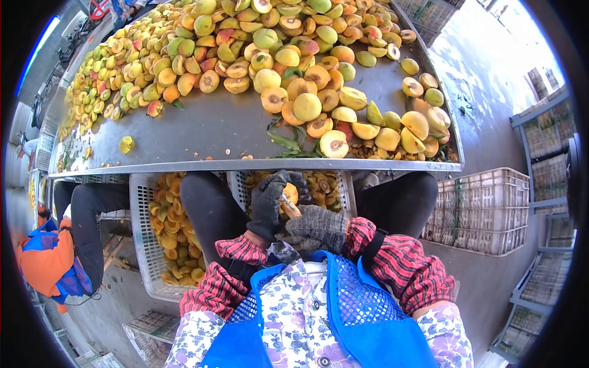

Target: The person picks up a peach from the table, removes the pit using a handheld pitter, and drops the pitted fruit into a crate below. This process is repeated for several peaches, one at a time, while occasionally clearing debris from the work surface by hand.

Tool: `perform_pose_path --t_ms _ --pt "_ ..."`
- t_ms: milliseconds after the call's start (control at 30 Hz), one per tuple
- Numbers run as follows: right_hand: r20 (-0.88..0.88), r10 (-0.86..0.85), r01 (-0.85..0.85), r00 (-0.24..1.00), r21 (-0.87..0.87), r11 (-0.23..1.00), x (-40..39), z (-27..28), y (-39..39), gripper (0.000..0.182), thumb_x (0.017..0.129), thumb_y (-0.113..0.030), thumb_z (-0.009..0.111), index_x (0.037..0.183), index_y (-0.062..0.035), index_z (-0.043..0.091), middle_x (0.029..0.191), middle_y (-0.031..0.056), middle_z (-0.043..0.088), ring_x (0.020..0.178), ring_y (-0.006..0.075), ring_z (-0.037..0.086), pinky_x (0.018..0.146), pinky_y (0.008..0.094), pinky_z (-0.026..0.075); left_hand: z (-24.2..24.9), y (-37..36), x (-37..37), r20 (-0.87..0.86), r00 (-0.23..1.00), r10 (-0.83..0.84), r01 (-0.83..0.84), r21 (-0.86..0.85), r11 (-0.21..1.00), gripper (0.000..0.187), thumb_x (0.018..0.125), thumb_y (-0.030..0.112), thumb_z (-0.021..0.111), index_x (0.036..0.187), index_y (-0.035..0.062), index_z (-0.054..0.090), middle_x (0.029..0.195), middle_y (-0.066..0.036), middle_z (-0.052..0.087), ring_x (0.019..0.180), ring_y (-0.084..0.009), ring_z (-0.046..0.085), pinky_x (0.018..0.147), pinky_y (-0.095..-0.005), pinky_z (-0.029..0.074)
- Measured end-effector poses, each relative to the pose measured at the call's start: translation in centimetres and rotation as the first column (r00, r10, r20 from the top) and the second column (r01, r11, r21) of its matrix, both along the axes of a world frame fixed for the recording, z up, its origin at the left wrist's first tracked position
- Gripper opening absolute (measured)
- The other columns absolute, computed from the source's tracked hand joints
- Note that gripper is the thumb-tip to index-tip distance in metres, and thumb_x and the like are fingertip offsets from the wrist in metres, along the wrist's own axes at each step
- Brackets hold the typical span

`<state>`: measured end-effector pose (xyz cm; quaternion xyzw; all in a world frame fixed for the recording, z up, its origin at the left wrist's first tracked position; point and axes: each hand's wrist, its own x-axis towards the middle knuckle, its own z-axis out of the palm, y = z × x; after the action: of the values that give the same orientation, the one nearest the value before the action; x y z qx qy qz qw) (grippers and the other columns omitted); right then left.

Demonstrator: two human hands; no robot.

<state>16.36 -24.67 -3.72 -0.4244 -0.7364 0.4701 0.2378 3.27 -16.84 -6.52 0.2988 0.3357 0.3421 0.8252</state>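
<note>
My left hand (pixel 267 205), in a dark glove, is closed around a yellow-orange peach (pixel 290 192) in front of my lap. Close against it, my right hand (pixel 316 226) wears a grey knit glove and grips a small hand tool with a pale brown handle (pixel 290 209). The tool's working end is hidden at the fruit. Below both hands, between my knees, a white plastic crate (pixel 347 195) holds cut peach pieces (pixel 322 187).
A metal table (pixel 208 138) with a raised front edge bears a large heap of halved and whole peaches (pixel 264 43), some leaves and pits. Another crate (pixel 142 211) of peach pieces stands left. Stacked crates (pixel 481 208) are at right. A co-worker (pixel 52 257) sits at left.
</note>
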Motion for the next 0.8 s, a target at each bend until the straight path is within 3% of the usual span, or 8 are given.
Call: perform_pose_path --t_ms 67,167,233,400,500,600,700,800 --pt "-0.287 -0.292 0.127 0.913 -0.478 0.869 -0.5 0.2 -0.7 0.024 0.076 -0.021 0.063 0.093 -0.0044 0.057 0.081 0.0079 0.058 0.074 0.016 0.058 0.062 0.0293 0.048 -0.7 0.2 0.0 0.011 1.0 -0.021 0.02 0.118 0.993 0.034 0.089 0.027 0.044 0.097 -0.0038 0.056 0.086 -0.015 0.06 0.072 -0.0253 0.06 0.067 -0.0379 0.052" --pt "-0.415 -0.509 0.043 0.754 -0.742 0.669 -0.6 1.1 -1.0 0.025 0.08 -0.018 0.062 0.1 -0.0037 0.056 0.083 0.0051 0.059 0.073 0.0084 0.057 0.06 0.0225 0.047 -0.2 0.3 0.1 0.075 0.994 -0.074 0.066 0.103 0.992 0.037 0.09 0.03 0.042 0.099 -0.0032 0.055 0.088 -0.016 0.06 0.074 -0.0266 0.06 0.068 -0.04 0.052" --pt "-0.409 -0.644 0.021 0.646 -0.834 0.551 -1.1 2.6 -1.2 0.021 0.08 -0.014 0.061 0.097 -0.0039 0.054 0.075 0.0039 0.056 0.058 0.0084 0.054 0.048 0.0198 0.043 1.0 -0.1 0.5 0.166 0.984 -0.067 0.07 -0.008 0.998 0.038 0.09 0.03 0.041 0.101 -0.0033 0.054 0.09 -0.015 0.06 0.079 -0.0252 0.06 0.071 -0.0394 0.052" --pt "-0.439 -0.724 -0.112 0.532 -0.884 0.454 -1.1 2.4 -1.5 0.019 0.08 -0.019 0.059 0.089 -0.0024 0.055 0.07 0.0019 0.054 0.057 0.0086 0.053 0.05 0.0207 0.043 1.9 -0.4 1.1 0.237 0.971 0.03 0.019 -0.202 0.979 0.04 0.091 0.032 0.038 0.104 -0.0035 0.053 0.094 -0.013 0.059 0.084 -0.022 0.059 0.074 -0.0374 0.052" --pt "-0.543 -0.616 -0.191 0.571 -0.818 0.543 -0.9 1.8 -1.6 0.019 0.08 -0.019 0.06 0.087 -0.0029 0.054 0.065 0.001 0.052 0.055 0.0083 0.052 0.046 0.0206 0.041 2.7 -0.8 1.0 0.229 0.973 -0.003 0.018 -0.063 0.998 0.04 0.091 0.031 0.039 0.1 -0.0042 0.055 0.093 -0.014 0.059 0.085 -0.0218 0.058 0.074 -0.0365 0.052" --pt "-0.508 -0.759 -0.304 0.408 -0.859 0.411 -1.3 3.0 -1.9 0.02 0.079 -0.019 0.062 0.089 -0.0037 0.054 0.063 0.0003 0.05 0.051 0.008 0.05 0.043 0.0204 0.04 0.3 0.0 0.9 0.187 0.982 -0.038 0.017 0.112 0.994 0.038 0.09 0.029 0.041 0.096 -0.0047 0.057 0.092 -0.015 0.06 0.084 -0.0209 0.059 0.074 -0.035 0.051" --pt "-0.536 -0.762 -0.341 0.362 -0.837 0.427 -1.3 2.9 -2.0 0.021 0.078 -0.02 0.063 0.089 -0.0036 0.054 0.064 0.001 0.051 0.048 0.0084 0.049 0.041 0.0211 0.038 -0.6 -0.3 0.9 0.108 0.994 0.034 -0.058 0.222 0.973 0.033 0.088 0.024 0.044 0.095 -0.0051 0.059 0.09 -0.015 0.061 0.081 -0.0197 0.059 0.073 -0.034 0.051" --pt "-0.379 -0.73 0.101 0.569 -0.849 0.519 -2.1 4.0 -1.5 0.023 0.078 -0.021 0.063 0.089 -0.0033 0.054 0.064 0.0022 0.052 0.046 0.0088 0.048 0.04 0.0214 0.037 -1.5 0.1 1.3 -0.157 0.966 0.205 -0.153 0.291 0.944 0.029 0.087 0.019 0.045 0.097 -0.0051 0.058 0.088 -0.014 0.062 0.078 -0.0203 0.06 0.07 -0.0347 0.052"
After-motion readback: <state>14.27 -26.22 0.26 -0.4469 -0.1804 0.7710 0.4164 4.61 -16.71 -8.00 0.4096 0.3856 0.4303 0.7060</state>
